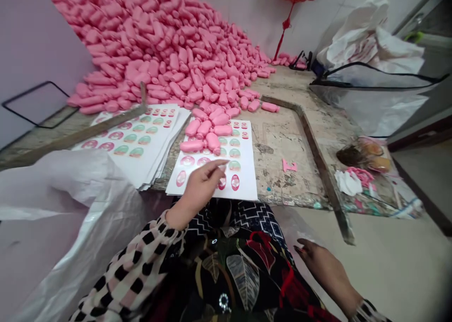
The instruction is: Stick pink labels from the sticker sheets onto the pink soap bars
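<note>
My left hand [202,184] is over the front of a stack of sticker sheets [245,192], its thumb and forefinger drawn together. Something small and pale may be between the fingertips, but I cannot make it out. Oval pink stickers and green stickers [234,165] are printed on the top sheet. Several pink plastic bottles [204,130] lie loosely on the sheet's upper part, just beyond my fingers. Low beside my right thigh, below the table edge, hangs my right hand [323,265], its fingers slightly apart with nothing seen in them.
A big heap of pink bottles [158,44] covers the table's back left. More sticker sheets [141,164] lie at left, beside a white sack [106,185]. Wooden strips [310,138] edge the work area. At right are a pink scrap piece [289,165] and a clear bag [370,100].
</note>
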